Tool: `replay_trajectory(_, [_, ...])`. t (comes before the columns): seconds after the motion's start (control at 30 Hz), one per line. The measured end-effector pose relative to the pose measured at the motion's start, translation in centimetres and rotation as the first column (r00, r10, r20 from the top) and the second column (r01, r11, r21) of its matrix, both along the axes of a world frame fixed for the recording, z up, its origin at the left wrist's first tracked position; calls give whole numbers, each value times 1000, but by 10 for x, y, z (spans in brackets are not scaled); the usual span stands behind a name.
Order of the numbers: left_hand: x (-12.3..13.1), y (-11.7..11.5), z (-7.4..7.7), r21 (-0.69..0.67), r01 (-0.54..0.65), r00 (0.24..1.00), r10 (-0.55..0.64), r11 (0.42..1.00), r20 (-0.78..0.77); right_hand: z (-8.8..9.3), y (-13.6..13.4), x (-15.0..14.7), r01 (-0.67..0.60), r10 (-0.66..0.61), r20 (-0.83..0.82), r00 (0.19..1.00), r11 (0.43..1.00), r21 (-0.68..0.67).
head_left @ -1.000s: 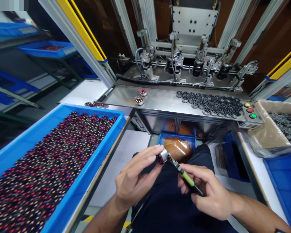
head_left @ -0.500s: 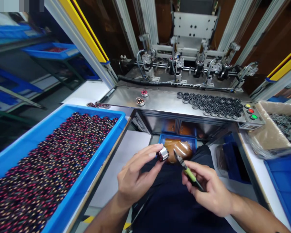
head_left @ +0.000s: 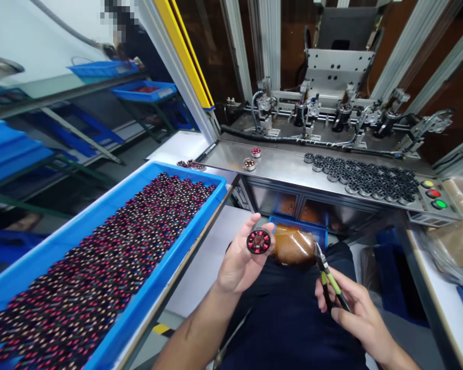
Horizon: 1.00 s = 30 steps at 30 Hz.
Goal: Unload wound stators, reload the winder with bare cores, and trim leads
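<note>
My left hand [head_left: 241, 259] holds a round motor stator [head_left: 258, 241] by its rim, its face with red windings turned up toward me. In my right hand [head_left: 353, 303] is a pair of green-and-black cutting pliers [head_left: 330, 280], jaws pointing up and away. The pliers are apart from the stator. Left of my hands, a blue tray [head_left: 212, 200] holds a dense layer of stators with red and copper windings. Beyond my hands, a red-wound stator [head_left: 255, 152] and a copper-wound stator [head_left: 249, 164] sit on the metal ledge [head_left: 281, 167].
Many black unwound cores [head_left: 370, 177] stand on the ledge's right, near a button box [head_left: 434, 198]. A machine with clamps [head_left: 308, 108] rises behind. An amber plastic-wrapped bundle [head_left: 295, 244] lies in a blue bin below. A cardboard box [head_left: 457, 236] is at far right.
The stator in my left hand has turned from side-on to face-up. My right hand with the pliers has moved away from it, and the view has swung left.
</note>
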<state>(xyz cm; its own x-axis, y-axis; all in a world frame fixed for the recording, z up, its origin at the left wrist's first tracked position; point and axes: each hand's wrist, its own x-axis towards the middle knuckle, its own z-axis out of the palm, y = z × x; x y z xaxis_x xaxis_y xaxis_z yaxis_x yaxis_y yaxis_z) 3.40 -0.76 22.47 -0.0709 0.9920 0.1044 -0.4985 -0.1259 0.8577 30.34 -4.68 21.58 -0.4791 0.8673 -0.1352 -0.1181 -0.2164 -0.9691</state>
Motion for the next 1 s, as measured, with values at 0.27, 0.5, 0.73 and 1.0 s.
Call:
replay_trajectory(0.27, [2,-2,4,7,44,999,-44,999,27,-8,-3,-1,1,-1,-18,1000,1000,5])
replay_trajectory(0.5, [-18,-22,11,-158,-29,992,48,987,118,32,71,-30,-76,-119,343,932,861,504])
replay_trajectory(0.73, [-85,-68,1,-244,-398,888,305,884,-343,59,257,-119,-308,-549,652,523,592,745])
replay_trajectory(1.0, [-240,-3,21,-28,-679,407,345,734,-846,16,331,-160,-344,-625,641,445,542,767])
